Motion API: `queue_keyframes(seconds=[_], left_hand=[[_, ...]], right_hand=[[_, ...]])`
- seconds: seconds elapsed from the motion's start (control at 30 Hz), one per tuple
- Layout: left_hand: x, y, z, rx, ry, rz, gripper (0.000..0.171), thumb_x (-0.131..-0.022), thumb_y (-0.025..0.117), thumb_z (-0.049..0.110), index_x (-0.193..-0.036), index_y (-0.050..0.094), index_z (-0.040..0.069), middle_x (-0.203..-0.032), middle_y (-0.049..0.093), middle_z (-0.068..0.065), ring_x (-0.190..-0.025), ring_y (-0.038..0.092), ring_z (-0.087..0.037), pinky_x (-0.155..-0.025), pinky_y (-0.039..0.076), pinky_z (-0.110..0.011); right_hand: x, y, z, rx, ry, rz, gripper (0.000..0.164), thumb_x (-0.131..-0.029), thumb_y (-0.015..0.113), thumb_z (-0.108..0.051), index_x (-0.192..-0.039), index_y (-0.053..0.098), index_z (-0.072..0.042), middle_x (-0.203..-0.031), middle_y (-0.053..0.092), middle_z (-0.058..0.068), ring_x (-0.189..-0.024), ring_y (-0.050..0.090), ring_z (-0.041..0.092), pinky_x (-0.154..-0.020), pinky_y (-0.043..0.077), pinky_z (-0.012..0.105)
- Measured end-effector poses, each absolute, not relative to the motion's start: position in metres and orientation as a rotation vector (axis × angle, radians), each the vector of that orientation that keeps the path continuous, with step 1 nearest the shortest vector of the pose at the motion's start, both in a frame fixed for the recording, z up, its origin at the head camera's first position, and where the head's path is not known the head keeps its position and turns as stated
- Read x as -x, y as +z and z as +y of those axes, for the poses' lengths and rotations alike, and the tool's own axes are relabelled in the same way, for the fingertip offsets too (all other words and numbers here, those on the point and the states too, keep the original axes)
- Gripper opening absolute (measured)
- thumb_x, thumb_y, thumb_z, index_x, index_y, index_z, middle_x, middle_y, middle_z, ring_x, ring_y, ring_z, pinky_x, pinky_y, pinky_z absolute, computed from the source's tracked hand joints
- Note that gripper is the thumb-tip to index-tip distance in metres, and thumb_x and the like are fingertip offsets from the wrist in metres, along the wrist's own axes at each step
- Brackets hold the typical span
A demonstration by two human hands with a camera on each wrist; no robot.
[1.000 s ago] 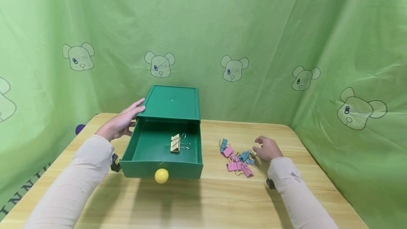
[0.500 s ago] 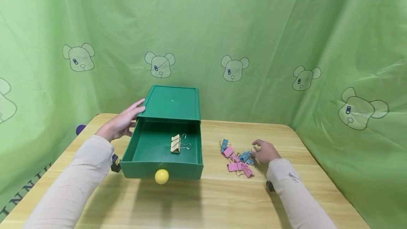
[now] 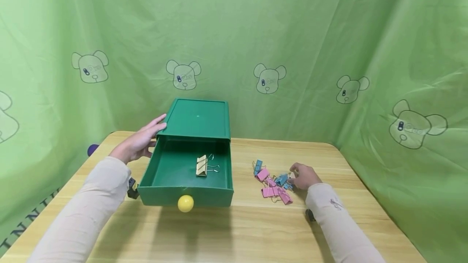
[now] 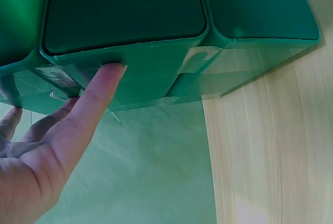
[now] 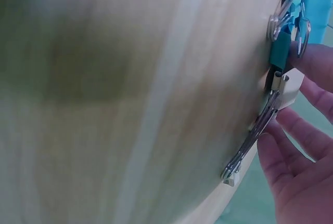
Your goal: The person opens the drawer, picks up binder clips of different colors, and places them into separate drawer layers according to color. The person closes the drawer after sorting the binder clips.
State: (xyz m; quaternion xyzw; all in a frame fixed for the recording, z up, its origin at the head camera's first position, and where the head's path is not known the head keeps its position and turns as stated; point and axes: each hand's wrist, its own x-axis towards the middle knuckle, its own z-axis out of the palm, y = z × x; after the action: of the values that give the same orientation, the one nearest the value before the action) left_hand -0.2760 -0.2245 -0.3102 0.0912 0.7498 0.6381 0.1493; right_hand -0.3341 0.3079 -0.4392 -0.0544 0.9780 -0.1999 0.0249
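At the left, the left hand (image 3: pixel 136 143) lies along the side of a green box (image 3: pixel 197 117), its fingers extended, the tips touching the plastic. The box's drawer (image 3: pixel 186 196) stands pulled out toward the person, a round yellow knob (image 3: pixel 185 203) on its front; inside, right of the middle, lies a cream binder clip (image 3: pixel 201 166) with its wire handles pointing right. Farther right, on the wooden worktop (image 3: pixel 270 234), pink clips (image 3: pixel 269 191) and blue clips (image 3: pixel 281 180) lie in a loose heap. At its right edge is the right hand (image 3: pixel 306 177), its fingers bent about a second cream clip (image 5: pixel 290 88) — whether they pinch it or only touch it, I cannot tell. A green curtain (image 3: pixel 226 31) printed with bear heads hangs behind.
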Motion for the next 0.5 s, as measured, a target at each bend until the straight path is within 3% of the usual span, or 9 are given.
queue_keyframes(seconds=[0.5], left_hand=[[0.2759,-0.3103,-0.2248,-0.254,1.81,2.186,0.072,-0.1,0.037,0.055,-0.155,-0.006,0.037,-0.16,-0.004,-0.019,-0.138,0.013,-0.056,-0.092,0.041,-0.068]], right_hand=[[0.3276,-0.4336,0.3108,0.183,-0.686,3.047,0.04,-0.08,0.078,-0.015,-0.112,0.06,0.002,-0.112,0.059,0.028,-0.103,0.056,0.044,-0.088,0.046,0.058]])
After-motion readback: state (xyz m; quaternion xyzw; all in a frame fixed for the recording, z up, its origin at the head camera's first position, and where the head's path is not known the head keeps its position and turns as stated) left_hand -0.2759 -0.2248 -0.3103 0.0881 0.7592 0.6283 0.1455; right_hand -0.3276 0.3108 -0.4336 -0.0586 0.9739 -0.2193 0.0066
